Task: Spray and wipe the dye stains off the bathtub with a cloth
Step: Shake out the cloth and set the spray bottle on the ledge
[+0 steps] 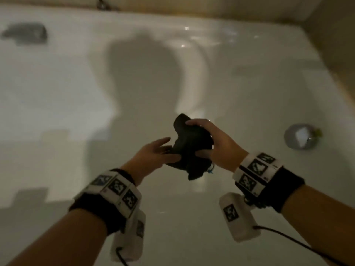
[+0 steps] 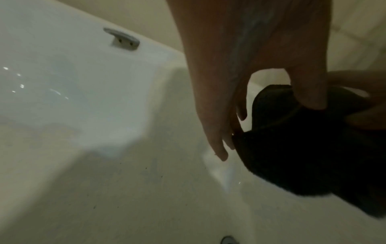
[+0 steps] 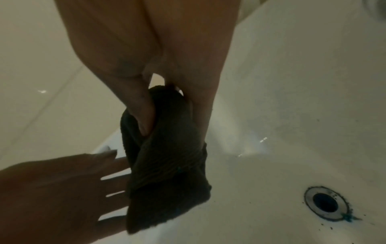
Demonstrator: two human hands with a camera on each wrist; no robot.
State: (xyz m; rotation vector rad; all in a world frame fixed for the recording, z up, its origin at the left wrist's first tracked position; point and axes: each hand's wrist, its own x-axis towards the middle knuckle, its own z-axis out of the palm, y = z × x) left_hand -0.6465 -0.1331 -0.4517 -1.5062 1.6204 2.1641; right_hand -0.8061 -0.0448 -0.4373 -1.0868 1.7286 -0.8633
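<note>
Over the white bathtub (image 1: 80,104), both hands meet at a dark cloth (image 1: 190,148). My right hand (image 1: 196,138) grips the bunched cloth (image 3: 167,181) between thumb and fingers from the right. My left hand (image 1: 169,149) is held flat beside it, its straight, spread fingers (image 3: 112,166) reaching behind the cloth (image 2: 303,156) and its thumb resting on the edge. Blue-green dye (image 3: 347,217) and dark specks sit around the drain (image 3: 324,203). No spray bottle is in view.
The metal drain (image 1: 300,139) lies right of the hands on the tub floor. A blurred grey shape (image 1: 25,33) marks the far left wall of the tub. A metal grab handle (image 2: 121,38) sits on the tub rim. Beige tiled wall runs behind.
</note>
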